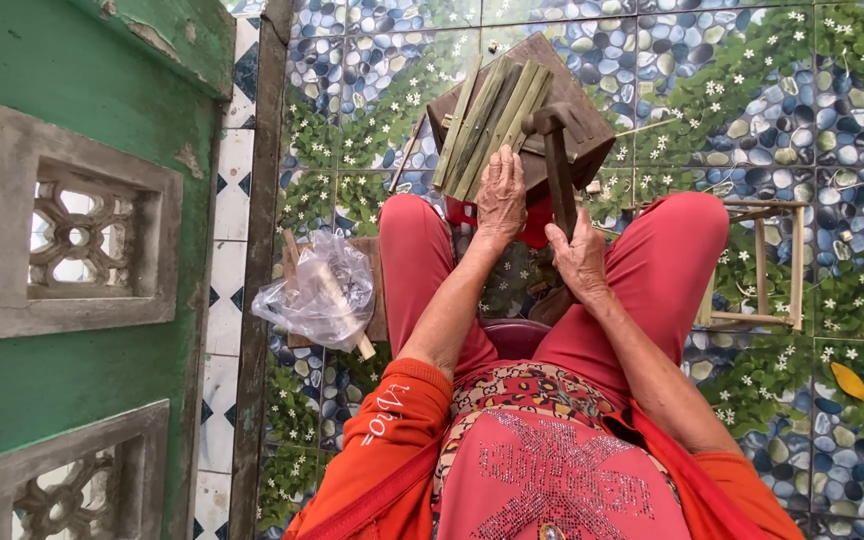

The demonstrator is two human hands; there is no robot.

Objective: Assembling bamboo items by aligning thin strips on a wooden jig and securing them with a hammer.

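Seen from above, a seated person in red trousers and an orange top works over a pebble-patterned tiled floor [832, 120]. At far left stands a green wall [62, 60] with carved grey vent blocks. Beside it on the floor lies a clear plastic bag [317, 290] over a wooden stick. At centre, a dark wooden block [592, 130] sits just beyond the knees, with a row of green bamboo strips [487, 125] laid across its top. The left hand [501, 195] presses flat on the near ends of the strips. Just beside it, the right hand [580, 262] is clenched around the handle of a dark chopping knife [557, 160], whose head rests on the block. At right lies a small wooden frame [757, 265].
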